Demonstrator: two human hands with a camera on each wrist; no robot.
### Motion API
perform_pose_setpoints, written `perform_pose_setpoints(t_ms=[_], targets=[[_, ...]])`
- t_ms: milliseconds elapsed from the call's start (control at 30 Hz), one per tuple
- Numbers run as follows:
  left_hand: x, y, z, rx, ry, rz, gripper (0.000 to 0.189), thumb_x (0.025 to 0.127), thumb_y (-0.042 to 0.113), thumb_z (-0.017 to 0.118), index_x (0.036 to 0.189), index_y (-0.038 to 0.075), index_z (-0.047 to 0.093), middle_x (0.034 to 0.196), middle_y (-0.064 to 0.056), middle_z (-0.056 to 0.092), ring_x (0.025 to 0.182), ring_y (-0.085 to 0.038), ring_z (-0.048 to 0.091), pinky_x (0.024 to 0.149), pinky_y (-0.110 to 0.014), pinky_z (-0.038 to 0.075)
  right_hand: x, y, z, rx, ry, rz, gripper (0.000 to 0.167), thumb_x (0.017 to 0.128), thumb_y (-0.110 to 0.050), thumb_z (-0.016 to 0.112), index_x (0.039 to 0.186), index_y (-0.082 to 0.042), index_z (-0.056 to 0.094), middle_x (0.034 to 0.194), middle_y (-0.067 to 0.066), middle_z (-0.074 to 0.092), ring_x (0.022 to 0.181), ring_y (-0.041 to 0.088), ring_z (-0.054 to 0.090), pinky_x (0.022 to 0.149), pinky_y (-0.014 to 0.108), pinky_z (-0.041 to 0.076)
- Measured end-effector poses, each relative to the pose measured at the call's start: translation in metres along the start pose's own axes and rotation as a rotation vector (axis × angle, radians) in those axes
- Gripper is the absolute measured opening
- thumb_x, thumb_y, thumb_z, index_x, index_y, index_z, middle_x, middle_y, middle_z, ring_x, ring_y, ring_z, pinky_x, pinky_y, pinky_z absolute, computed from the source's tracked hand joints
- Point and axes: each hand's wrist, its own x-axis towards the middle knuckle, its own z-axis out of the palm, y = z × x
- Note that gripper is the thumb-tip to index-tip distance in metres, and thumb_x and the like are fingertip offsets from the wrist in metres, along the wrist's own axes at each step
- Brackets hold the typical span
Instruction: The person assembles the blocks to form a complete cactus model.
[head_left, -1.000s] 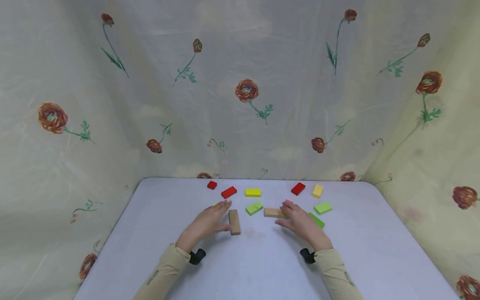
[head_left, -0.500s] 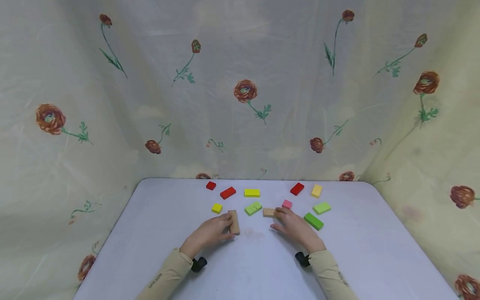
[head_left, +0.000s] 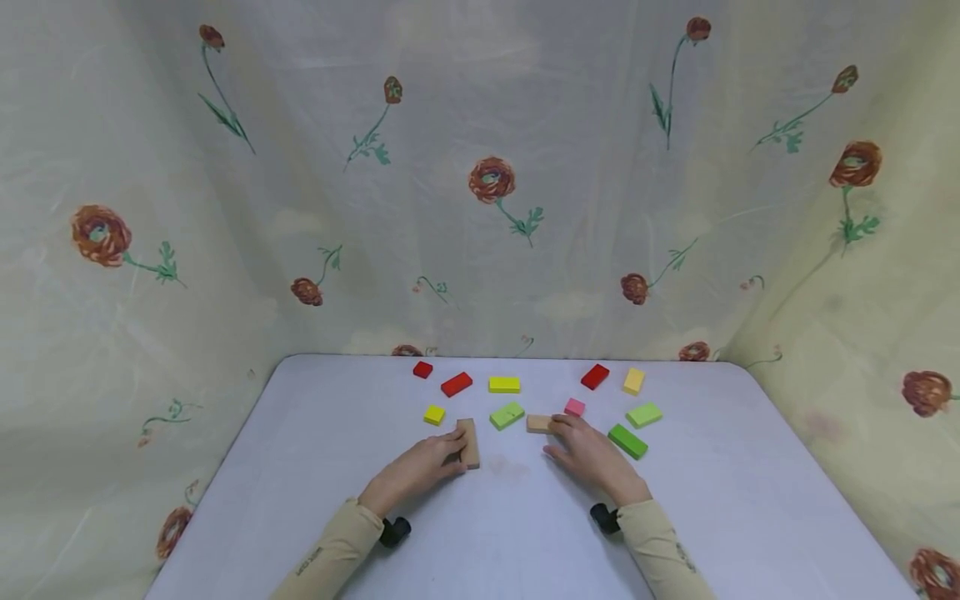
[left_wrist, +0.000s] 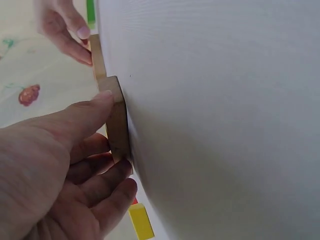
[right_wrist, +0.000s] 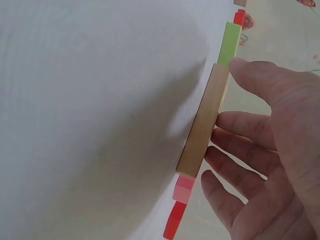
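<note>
My left hand [head_left: 416, 468] grips a plain wooden block [head_left: 470, 448] that lies lengthwise away from me. In the left wrist view, its thumb [left_wrist: 104, 97] is on one end of the block and its fingertips are at the other. My right hand [head_left: 596, 460] reaches over a second wooden block [head_left: 537, 424], lying crosswise, and hides that block's right part. In the right wrist view, the fingers [right_wrist: 240, 145] are loosely extended with their tips at this block's upper edge. The right thumb [right_wrist: 250, 72] is held apart from the fingers, near the block's end.
Between the wooden blocks lies a light green block [head_left: 507, 416]. A yellow cube [head_left: 434, 415] is beyond the left hand; a pink cube [head_left: 574, 407] and a green block [head_left: 627, 442] are by the right. Several red, yellow and green blocks lie farther back. A flowered curtain [head_left: 570, 250] surrounds the white table [head_left: 495, 542].
My left hand has closed its fingers around the left wooden block. My right hand has shifted left and down onto its block, uncovering the pink cube. The last half second shows little movement.
</note>
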Motion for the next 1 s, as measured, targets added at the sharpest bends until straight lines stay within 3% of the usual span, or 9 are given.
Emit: perform_pose_setpoints(t_ms=[267,533,700,1000], targets=[[0.000,0.002,0.002,-0.014,-0.042,0.049,0.061,0.091,0.035,0.064,0.144,0.009,0.045,0.151,-0.008,0.043,0.137,-0.022,0.043,0.108,-0.038,0.041,-0.001,-0.002,0.001,0.006,-0.006,0.024,0.050,0.088,-0.035,0.071,0.128,-0.007,0.061,0.136,0.010,0.056,0.124,0.027,0.054,0.101,0.044,0.047],[-0.006,0.014,0.005,0.054,-0.067,0.100,0.062,0.091,0.037,0.063,0.144,0.009,0.045,0.152,-0.005,0.040,0.139,-0.019,0.041,0.108,-0.035,0.041,0.000,-0.004,-0.001,0.006,-0.004,0.010,0.049,0.089,-0.034,0.070,0.128,-0.006,0.061,0.135,0.010,0.057,0.124,0.027,0.054,0.101,0.044,0.047],[-0.017,0.025,0.014,0.153,-0.056,0.162,0.059,0.094,0.040,0.058,0.143,0.010,0.046,0.152,-0.004,0.040,0.138,-0.018,0.042,0.107,-0.032,0.042,-0.001,-0.004,-0.001,0.002,0.008,0.016,0.047,0.089,-0.031,0.069,0.127,-0.006,0.061,0.134,0.011,0.057,0.123,0.027,0.055,0.101,0.044,0.048],[-0.044,0.051,0.026,0.243,-0.040,0.236,0.055,0.092,0.041,0.061,0.139,0.013,0.053,0.149,-0.002,0.046,0.135,-0.014,0.046,0.104,-0.028,0.045,-0.003,-0.008,-0.002,0.004,0.007,0.039,0.047,0.090,-0.032,0.068,0.129,-0.006,0.060,0.135,0.011,0.056,0.124,0.027,0.054,0.102,0.044,0.047]])
